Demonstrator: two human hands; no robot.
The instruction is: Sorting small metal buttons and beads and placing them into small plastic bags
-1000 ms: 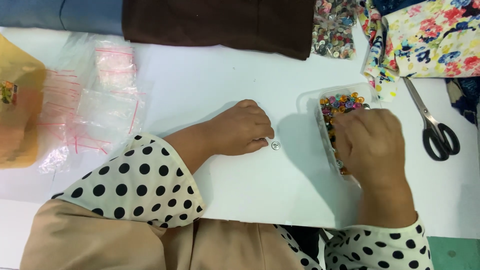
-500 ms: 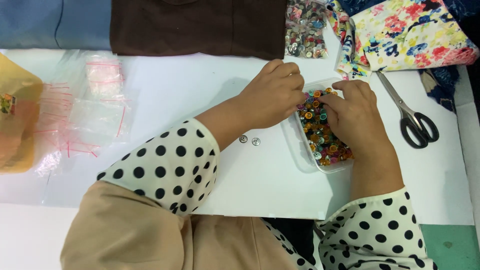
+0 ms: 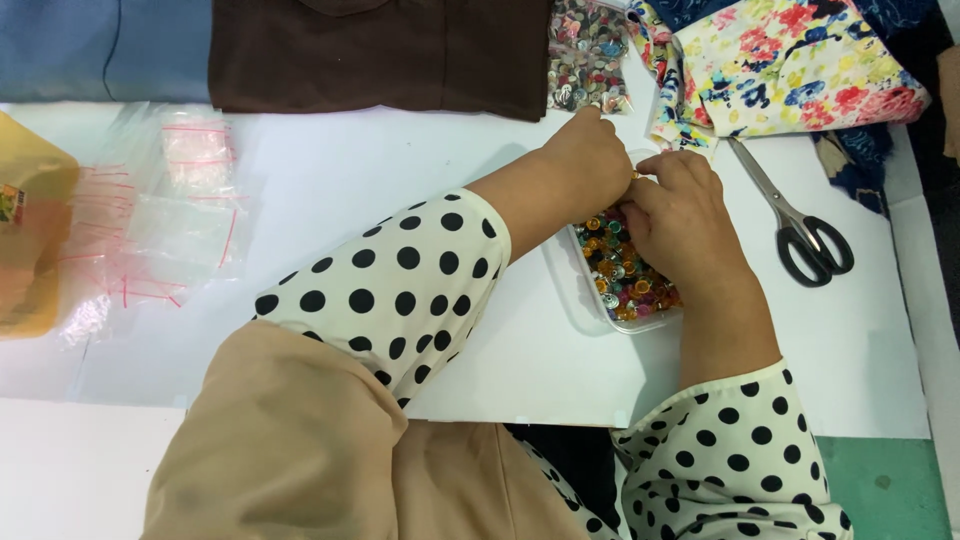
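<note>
A clear plastic tray [image 3: 580, 300] full of small coloured buttons [image 3: 625, 275] lies on the white table [image 3: 400, 160]. My left hand [image 3: 585, 165] reaches across to the tray's far end, fingers curled down into the buttons. My right hand [image 3: 685, 215] rests over the tray beside it, fingertips touching the left hand's. What the fingertips pinch is hidden. Both arms wear white sleeves with black dots.
Black-handled scissors [image 3: 800, 230] lie right of the tray. Floral fabric [image 3: 790, 60] and a clear bag of buttons [image 3: 588, 55] sit at the back, with brown cloth [image 3: 380, 50] and blue cloth [image 3: 100, 45]. Small zip bags [image 3: 170, 220] and a yellow packet [image 3: 30, 240] lie left.
My left hand has moved from the bare table to the tray's far end and met my right hand there. The two loose buttons on the table are now hidden by my arm.
</note>
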